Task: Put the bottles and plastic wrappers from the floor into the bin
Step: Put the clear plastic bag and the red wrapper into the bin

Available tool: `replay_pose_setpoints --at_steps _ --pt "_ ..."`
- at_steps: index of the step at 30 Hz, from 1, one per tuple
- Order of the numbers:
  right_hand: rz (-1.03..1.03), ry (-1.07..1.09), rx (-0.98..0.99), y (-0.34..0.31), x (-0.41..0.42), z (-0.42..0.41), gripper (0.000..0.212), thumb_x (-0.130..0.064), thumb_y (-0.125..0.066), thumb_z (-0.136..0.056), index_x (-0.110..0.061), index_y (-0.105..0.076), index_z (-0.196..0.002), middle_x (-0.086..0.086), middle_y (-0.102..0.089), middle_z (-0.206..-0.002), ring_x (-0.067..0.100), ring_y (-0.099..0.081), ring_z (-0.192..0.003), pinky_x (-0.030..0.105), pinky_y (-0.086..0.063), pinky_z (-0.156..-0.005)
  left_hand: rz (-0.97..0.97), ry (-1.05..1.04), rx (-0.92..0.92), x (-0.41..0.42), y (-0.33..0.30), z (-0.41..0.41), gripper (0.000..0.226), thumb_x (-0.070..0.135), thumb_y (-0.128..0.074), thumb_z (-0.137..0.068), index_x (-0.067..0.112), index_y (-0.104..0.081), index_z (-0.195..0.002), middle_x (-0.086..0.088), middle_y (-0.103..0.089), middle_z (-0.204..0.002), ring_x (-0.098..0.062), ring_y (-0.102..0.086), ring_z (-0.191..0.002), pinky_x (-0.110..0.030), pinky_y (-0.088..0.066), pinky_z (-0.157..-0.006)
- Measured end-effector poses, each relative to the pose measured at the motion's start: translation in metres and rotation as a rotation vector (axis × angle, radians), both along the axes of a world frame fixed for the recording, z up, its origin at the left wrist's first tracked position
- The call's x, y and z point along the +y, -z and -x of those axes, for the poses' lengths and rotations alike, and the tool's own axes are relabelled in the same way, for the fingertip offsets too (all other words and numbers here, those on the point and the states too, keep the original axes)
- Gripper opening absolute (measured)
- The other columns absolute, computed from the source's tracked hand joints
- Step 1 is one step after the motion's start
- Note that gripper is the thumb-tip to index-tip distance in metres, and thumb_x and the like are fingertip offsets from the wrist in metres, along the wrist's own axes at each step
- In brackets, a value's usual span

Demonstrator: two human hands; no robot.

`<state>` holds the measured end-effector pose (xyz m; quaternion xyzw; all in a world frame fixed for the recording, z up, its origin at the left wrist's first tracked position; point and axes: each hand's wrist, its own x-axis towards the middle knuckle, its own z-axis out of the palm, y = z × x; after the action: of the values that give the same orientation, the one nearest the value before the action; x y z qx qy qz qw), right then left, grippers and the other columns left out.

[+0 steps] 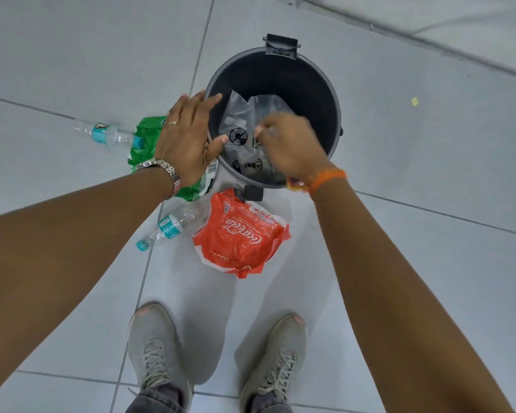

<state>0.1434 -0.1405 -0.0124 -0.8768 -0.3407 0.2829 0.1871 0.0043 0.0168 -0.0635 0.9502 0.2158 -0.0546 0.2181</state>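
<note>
A round black bin (pixel 335 114) stands open on the tiled floor. My right hand (pixel 292 144) is over its mouth, fingers bunched on a clear plastic wrapper (pixel 239 120) with black print that hangs into the bin. My left hand (pixel 188 135) hovers over the bin's left rim with fingers spread and nothing in it. On the floor left of the bin lie a green wrapper (pixel 145 144), partly under my left hand, and a clear bottle (pixel 108 135). In front of the bin lie a red Coca-Cola wrapper (pixel 239 236) and a second clear bottle (pixel 170 226).
My two grey shoes (pixel 155 353) stand just behind the red wrapper. A small yellow scrap (pixel 414 101) lies on the tiles to the right of the bin. The bin's lid hinge (pixel 281 46) is at its far side and its pedal (pixel 253 192) at the near side.
</note>
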Motion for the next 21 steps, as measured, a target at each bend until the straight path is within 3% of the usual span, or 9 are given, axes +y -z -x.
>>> replay_pose_setpoints --at_steps 2,4,6,8,10,12,13,17,21 --pt "-0.463 0.389 -0.084 -0.017 -0.031 0.013 0.02 -0.027 -0.054 -0.1 -0.017 -0.069 -0.092 -0.002 -0.071 -0.092 0.016 -0.068 -0.085 0.024 -0.052 -0.074 -0.007 0.005 0.002 0.001 0.003 0.0 0.077 0.064 -0.017 -0.094 0.018 -0.021 -0.156 -0.017 -0.033 -0.157 -0.038 -0.023 -0.15 -0.053 -0.016 -0.123" --pt "-0.772 0.9 -0.068 -0.017 -0.067 0.034 0.012 -0.025 -0.057 -0.098 -0.023 -0.065 -0.089 -0.001 -0.068 -0.092 0.022 -0.068 -0.084 0.028 -0.051 -0.067 -0.009 0.009 0.003 0.001 0.005 0.0 0.078 0.065 -0.016 -0.094 0.018 -0.021 -0.156 -0.017 -0.034 -0.157 -0.038 -0.024 -0.15 -0.054 -0.016 -0.123" --pt "-0.779 1.425 0.128 0.006 -0.1 0.057 0.012 -0.018 -0.054 -0.096 -0.022 -0.06 -0.087 0.004 -0.06 -0.09 0.024 -0.06 -0.076 0.027 -0.045 -0.057 -0.009 0.007 -0.018 0.001 0.006 0.0 0.077 0.065 -0.017 -0.094 0.018 -0.022 -0.155 -0.018 -0.035 -0.156 -0.039 -0.026 -0.149 -0.054 -0.017 -0.122" --pt "-0.494 1.691 0.426 0.044 -0.126 0.085 0.016 -0.013 -0.052 -0.095 -0.02 -0.06 -0.082 0.005 -0.055 -0.082 0.023 -0.052 -0.07 0.026 -0.039 -0.056 -0.01 0.009 -0.044 0.001 0.006 0.0 0.077 0.064 -0.017 -0.095 0.016 -0.024 -0.155 -0.018 -0.036 -0.155 -0.038 -0.027 -0.148 -0.054 -0.016 -0.123" --pt "-0.203 1.554 0.665 0.078 -0.141 0.113 0.021 -0.008 -0.058 -0.093 -0.018 -0.063 -0.075 0.006 -0.055 -0.079 0.022 -0.049 -0.064 0.028 -0.041 -0.058 -0.002 0.003 -0.08 -0.001 0.005 0.001 0.076 0.062 -0.02 -0.096 0.015 -0.026 -0.154 -0.02 -0.038 -0.154 -0.038 -0.029 -0.147 -0.053 -0.015 -0.123" --pt "-0.049 1.318 0.788 0.103 -0.142 0.135 0.012 -0.01 -0.069 -0.084 -0.018 -0.07 -0.075 0.003 -0.063 -0.082 0.022 -0.055 -0.073 0.035 -0.049 -0.07 0.006 0.001 -0.111 -0.004 0.004 0.001 0.074 0.059 -0.024 -0.096 0.013 -0.028 -0.154 -0.021 -0.039 -0.152 -0.038 -0.03 -0.146 -0.051 -0.015 -0.123" --pt "-0.03 1.254 0.785 0.111 -0.14 0.139 0.004 -0.013 -0.072 -0.078 -0.016 -0.073 -0.078 0.002 -0.068 -0.085 0.026 -0.06 -0.081 0.036 -0.053 -0.076 0.011 -0.004 -0.121 -0.005 0.003 0.0 0.073 0.057 -0.026 -0.096 0.013 -0.028 -0.154 -0.021 -0.039 -0.153 -0.038 -0.03 -0.146 -0.052 -0.016 -0.123" --pt "0.067 1.127 0.591 0.145 -0.127 0.136 0.022 -0.014 -0.071 -0.079 -0.011 -0.081 -0.098 0.019 -0.068 -0.123 0.04 -0.069 -0.109 0.049 -0.053 -0.103 0.019 -0.018 -0.121 -0.004 0.004 0.002 0.071 0.056 -0.03 -0.097 0.014 -0.028 -0.154 -0.019 -0.037 -0.155 -0.04 -0.028 -0.146 -0.053 -0.018 -0.122" --pt "0.079 1.138 0.481 0.146 -0.121 0.123 0.021 -0.018 -0.067 -0.082 -0.008 -0.082 -0.092 0.019 -0.078 -0.096 0.038 -0.071 -0.097 0.042 -0.058 -0.091 0.015 -0.026 -0.106 -0.004 0.007 0.0 0.072 0.058 -0.027 -0.096 0.017 -0.027 -0.155 -0.017 -0.035 -0.157 -0.039 -0.027 -0.147 -0.052 -0.018 -0.122"
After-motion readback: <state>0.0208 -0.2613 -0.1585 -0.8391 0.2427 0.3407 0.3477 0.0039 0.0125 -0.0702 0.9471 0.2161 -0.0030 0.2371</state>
